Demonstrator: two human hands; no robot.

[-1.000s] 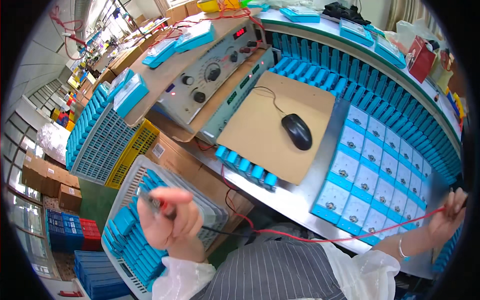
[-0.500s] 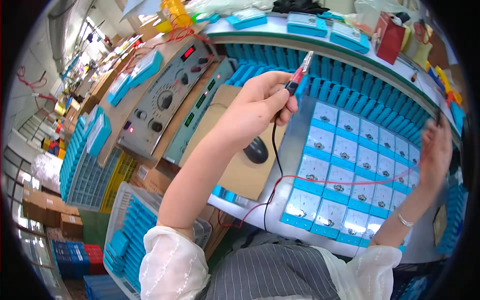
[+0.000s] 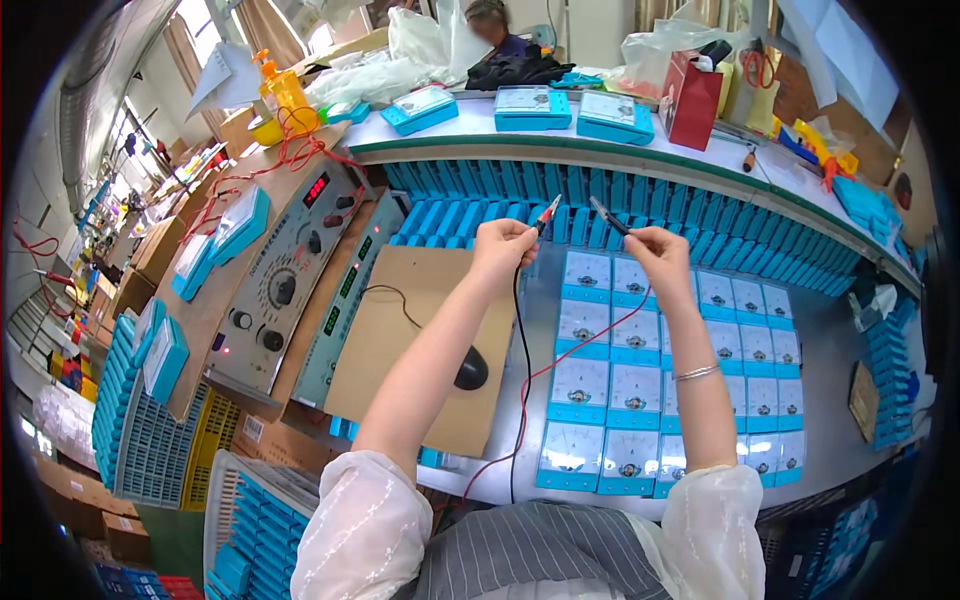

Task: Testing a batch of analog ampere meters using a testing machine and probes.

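Observation:
My left hand [image 3: 505, 248] pinches a crocodile clip [image 3: 548, 212] with a red-and-black grip and a bare metal tip, a black wire [image 3: 518, 330] trailing down from it. Across from it, my right hand [image 3: 660, 258] grips a dark test clip [image 3: 608, 215] with a silvery tip; a red wire [image 3: 600, 335] runs down from that hand. Both tips point up and away from me, a short gap between them. Beneath my right arm lie rows of blue panel meters [image 3: 580, 383] with white dials, faces up.
At left stand a grey instrument with knobs [image 3: 283, 290] and a unit with green displays [image 3: 343, 300]. A black mouse [image 3: 471, 370] rests on a cardboard sheet [image 3: 400, 340]. More blue meters stand on edge under the raised shelf [image 3: 450, 147]. A red box [image 3: 690, 100] sits on it.
My right hand has come in from the far right to near my left hand, bringing its clip and red wire. My left hand is lower and farther left in view; the view has shifted.

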